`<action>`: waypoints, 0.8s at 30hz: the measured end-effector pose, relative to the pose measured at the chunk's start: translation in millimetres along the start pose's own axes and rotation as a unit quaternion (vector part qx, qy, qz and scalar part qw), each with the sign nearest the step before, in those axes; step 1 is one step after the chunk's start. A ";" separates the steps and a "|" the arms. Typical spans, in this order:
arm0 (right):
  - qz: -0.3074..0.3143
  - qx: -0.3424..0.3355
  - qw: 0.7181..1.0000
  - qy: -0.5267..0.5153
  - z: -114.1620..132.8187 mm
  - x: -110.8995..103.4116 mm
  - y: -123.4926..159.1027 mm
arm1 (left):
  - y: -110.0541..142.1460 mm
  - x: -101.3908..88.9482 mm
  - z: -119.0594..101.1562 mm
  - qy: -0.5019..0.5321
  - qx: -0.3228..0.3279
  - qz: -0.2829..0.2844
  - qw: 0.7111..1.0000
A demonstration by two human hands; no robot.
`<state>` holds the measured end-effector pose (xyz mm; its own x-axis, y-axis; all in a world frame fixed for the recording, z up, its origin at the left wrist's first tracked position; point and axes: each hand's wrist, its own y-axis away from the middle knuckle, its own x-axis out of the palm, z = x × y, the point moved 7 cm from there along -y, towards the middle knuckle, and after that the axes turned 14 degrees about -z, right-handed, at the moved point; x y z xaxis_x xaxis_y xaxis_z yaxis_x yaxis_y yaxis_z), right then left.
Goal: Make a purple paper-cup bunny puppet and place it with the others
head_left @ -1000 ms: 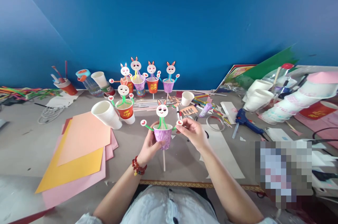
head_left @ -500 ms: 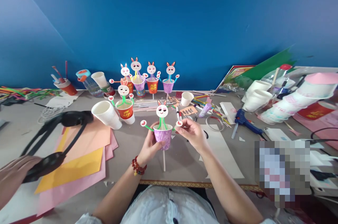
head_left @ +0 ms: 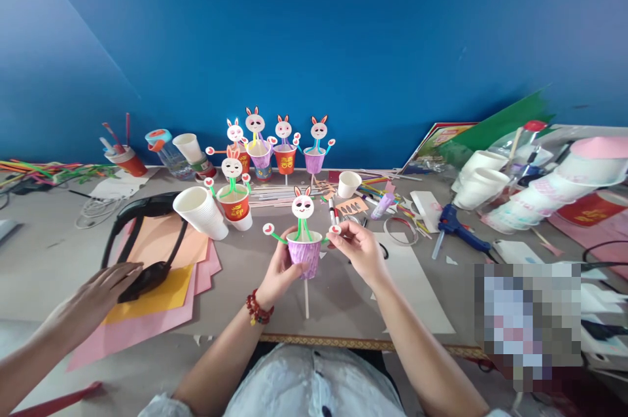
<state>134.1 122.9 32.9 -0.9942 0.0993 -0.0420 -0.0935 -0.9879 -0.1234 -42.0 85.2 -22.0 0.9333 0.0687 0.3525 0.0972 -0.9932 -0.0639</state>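
My left hand (head_left: 282, 270) is wrapped round a purple-coloured paper cup (head_left: 305, 253), a puppet held upright above the table's front edge. From the cup rises a white bunny face (head_left: 303, 206) on green strips, and a pale stick (head_left: 307, 299) hangs out below. Green arms end in round white paws marked with red; the left paw (head_left: 268, 229) stands free. My right hand (head_left: 360, 250) pinches the right paw (head_left: 334, 230) between thumb and fingers. Behind stand similar bunny puppets, among them a red cup (head_left: 235, 206) close by and a purple cup (head_left: 314, 160) near the wall.
Another person's hand (head_left: 105, 286) rests on a black headset (head_left: 147, 279) lying on coloured paper (head_left: 164, 302) at left. Stacked paper cups (head_left: 199, 211) lie behind it. On the right are a blue glue gun (head_left: 458, 228), a white sheet (head_left: 417, 292) and a cup stack (head_left: 544, 184).
The other person's hand has pushed the black headset further in over the coloured paper, to the right. My hands and the bunny cup puppet have stayed almost still.
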 end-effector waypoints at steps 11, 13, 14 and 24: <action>0.014 -0.016 1.000 -0.012 2.1 4.5 1.8 | 0.2 1.7 2.4 0.007 -0.001 0.008 1.000; 0.018 -0.017 1.000 -0.007 0.1 5.3 2.3 | 0.3 2.4 2.5 0.007 0.003 0.016 1.000; 0.018 -0.017 1.000 -0.002 -0.9 5.3 2.5 | 0.3 2.3 2.9 0.006 0.003 0.017 1.000; 0.038 -0.026 0.999 0.002 -6.1 13.4 8.5 | 1.4 4.5 3.2 0.018 0.010 0.034 0.999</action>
<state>120.4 116.6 25.2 -0.9981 0.0248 -0.0569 -0.0147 -0.9852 -0.1708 -36.6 84.4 -23.5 0.9247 -0.0030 0.3806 0.0410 -0.9933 -0.1076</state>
